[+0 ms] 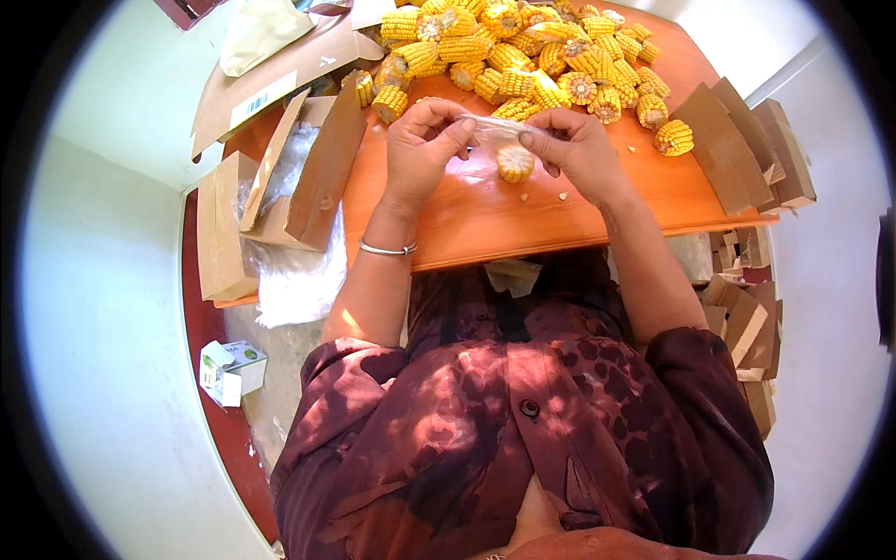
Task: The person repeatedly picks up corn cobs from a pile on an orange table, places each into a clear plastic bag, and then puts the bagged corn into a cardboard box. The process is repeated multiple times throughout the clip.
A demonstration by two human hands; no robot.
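Observation:
Between my two hands stretches the top edge of a clear plastic bag point(498, 124), held near the front of the orange table. My left hand point(428, 143) pinches one side of it between thumb and fingers, and my right hand point(577, 150) pinches the other. Below that edge a short piece of corn cob point(515, 164) shows, its pale cut end up; it seems to be inside the film. Beyond my hands lies a pile of cut yellow corn cob pieces point(518, 59).
At the left, an open cardboard box point(325, 175) holds clear plastic bags, some hanging over the edge of the table point(476, 241). Folded cardboard boxes point(728, 154) stand at the right edge. More cardboard point(749, 329) and a small white box point(245, 364) are lower down. Crumbs lie near my right hand.

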